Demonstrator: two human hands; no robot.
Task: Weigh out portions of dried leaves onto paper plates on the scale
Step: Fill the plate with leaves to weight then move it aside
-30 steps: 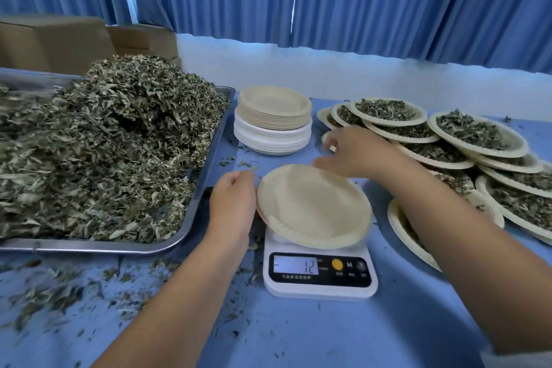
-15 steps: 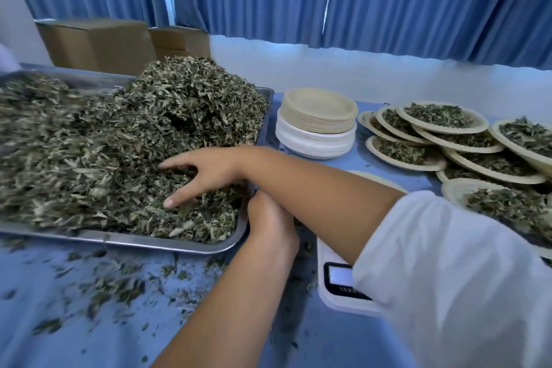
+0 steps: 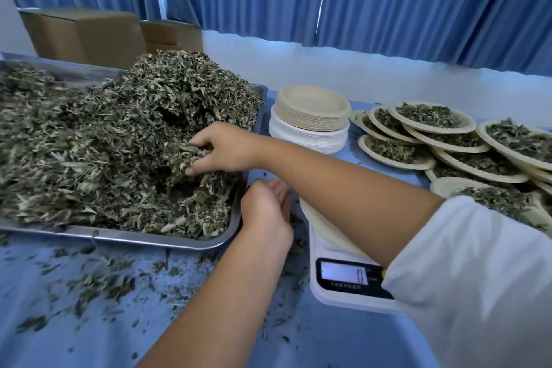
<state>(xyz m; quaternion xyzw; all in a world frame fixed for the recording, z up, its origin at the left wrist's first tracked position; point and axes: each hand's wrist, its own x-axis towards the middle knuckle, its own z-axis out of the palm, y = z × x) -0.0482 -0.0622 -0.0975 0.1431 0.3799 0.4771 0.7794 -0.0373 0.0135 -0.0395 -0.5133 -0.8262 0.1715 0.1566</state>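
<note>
A big heap of dried leaves (image 3: 98, 146) fills a metal tray (image 3: 155, 238) on the left. My right hand (image 3: 222, 149) reaches across into the heap and its fingers are closed around a clump of leaves. My left hand (image 3: 265, 212) rests between the tray's corner and the scale, fingers loosely curled, holding nothing that I can see. A white digital scale (image 3: 337, 281) shows 0; an empty paper plate (image 3: 319, 219) lies on it, mostly hidden under my right forearm.
A stack of empty paper plates (image 3: 310, 116) stands behind the scale. Several filled plates (image 3: 433, 116) overlap at the right. Cardboard boxes (image 3: 86, 36) sit behind the tray. Loose leaf bits (image 3: 98, 281) litter the blue table in front.
My right hand has gone from the plate on the scale over to the tray and has closed on a clump of leaves. The scale reading dropped from 12 to 0. My view shifted left.
</note>
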